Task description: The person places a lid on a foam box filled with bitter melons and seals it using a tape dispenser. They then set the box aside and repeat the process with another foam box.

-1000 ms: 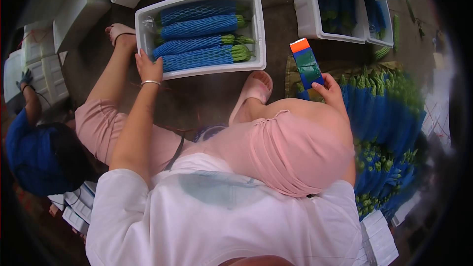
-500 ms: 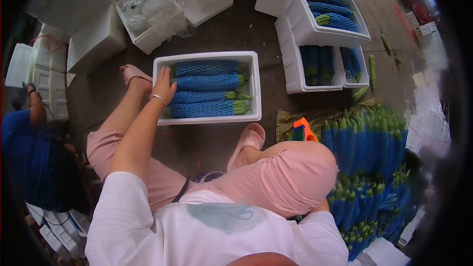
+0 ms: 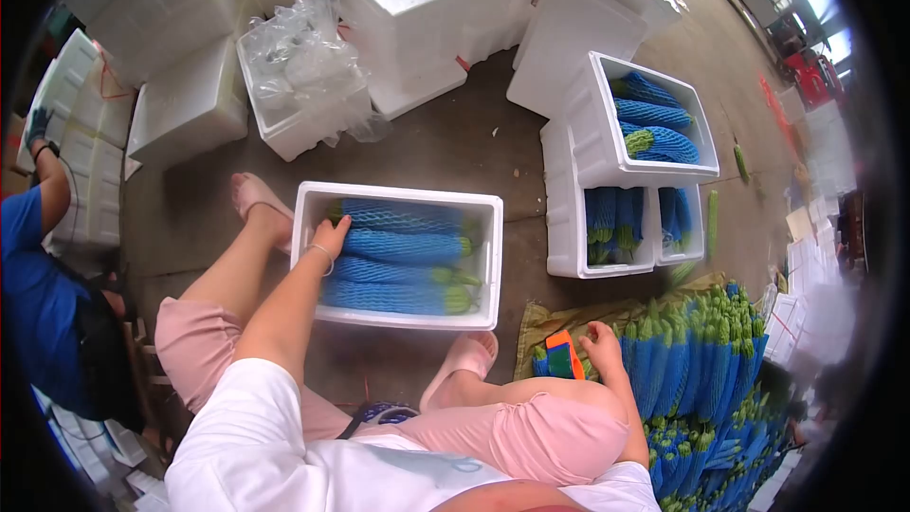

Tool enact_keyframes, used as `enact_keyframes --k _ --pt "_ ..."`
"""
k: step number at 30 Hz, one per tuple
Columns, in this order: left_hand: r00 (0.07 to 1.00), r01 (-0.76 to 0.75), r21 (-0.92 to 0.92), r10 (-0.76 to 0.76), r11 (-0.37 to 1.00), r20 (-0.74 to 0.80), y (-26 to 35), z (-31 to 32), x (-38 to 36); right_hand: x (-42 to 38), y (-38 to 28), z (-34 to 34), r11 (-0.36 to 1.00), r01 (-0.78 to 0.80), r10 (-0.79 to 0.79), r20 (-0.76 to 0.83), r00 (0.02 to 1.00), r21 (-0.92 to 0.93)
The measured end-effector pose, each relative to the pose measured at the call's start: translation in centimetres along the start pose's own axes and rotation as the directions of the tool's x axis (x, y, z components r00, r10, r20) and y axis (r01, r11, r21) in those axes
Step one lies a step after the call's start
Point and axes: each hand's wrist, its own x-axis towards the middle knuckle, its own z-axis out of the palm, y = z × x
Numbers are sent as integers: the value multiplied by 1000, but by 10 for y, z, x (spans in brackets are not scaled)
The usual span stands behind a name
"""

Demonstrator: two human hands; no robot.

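My left hand [image 3: 330, 237] reaches into a white foam box [image 3: 408, 325] on the floor, at the left ends of the upper bitter melons. Its fingers are bent and slightly apart, touching or just over them. Inside lie several bitter melons [image 3: 403, 246] in blue foam nets, side by side, green tips to the right. My right hand [image 3: 603, 349] is out beside my knee, fingers loosely curled and apart, with nothing visible in them. Just left of it rests an orange, green and blue tool [image 3: 565, 355], perhaps a tape dispenser. A pile of netted bitter melons [image 3: 687, 360] stands right of that hand.
Stacked foam boxes [image 3: 588, 171] with netted melons stand at the right. A box holding clear plastic bags [image 3: 303, 76] is at the upper left, near tall white foam boxes [image 3: 408, 38]. A person in blue [image 3: 43, 294] works at the far left.
My view has tilted up, so the scene sits lower. My right hand has come out from behind my knee towards the orange tool. My left hand's spread fingers have bent over the melon ends.
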Motion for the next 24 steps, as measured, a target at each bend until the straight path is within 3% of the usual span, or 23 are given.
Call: enact_keyframes --k 3,5,6,7,9,10,12,13,14,15,16,18,21,24 --pt "997 71 13 -70 997 -36 20 -5 -20 26 -69 -45 976 190 -200 91 976 108" --pt "916 -92 92 121 991 -383 23 1 -31 44 -108 -64 947 299 -311 100 945 114" --pt "884 -124 125 167 984 -438 35 -4 -41 50 -129 -74 930 358 -364 83 928 81" --pt "808 -275 208 343 939 -479 33 -9 -44 61 -146 -80 884 464 -467 58 883 49" --pt "721 -345 310 461 886 -517 50 -31 -56 80 -184 -94 791 609 -608 34 793 -51" --pt "726 -344 307 459 887 -512 47 -32 -51 90 -203 -99 725 678 -682 10 731 -119" --pt "736 -1 332 226 943 -638 26 -39 -34 116 -235 -103 640 728 -754 -22 656 -245" --pt "804 172 265 20 949 -594 -1 -36 -14 133 -248 -100 597 749 -790 -47 612 -288" --pt "899 76 146 -4 986 -439 -22 -42 -5 152 -259 -96 554 764 -821 -69 566 -330" --pt "964 8 4 -7 1000 -267 -29 -45 -6 175 -269 -89 528 759 -835 -69 547 -381" --pt "965 20 5 -18 1000 -261 -31 -40 -6 200 -278 -82 499 751 -849 -68 525 -432" --pt "916 206 190 -121 960 -382 -1 -42 -21 250 -299 -68 494 684 -827 -47 560 -537" --pt "887 291 234 -170 927 -430 20 -43 -29 343 -325 -49 458 559 -788 -26 615 -691" --pt "892 270 235 -151 934 -427 19 -43 -28 418 -346 -44 366 342 -755 -61 653 -865"
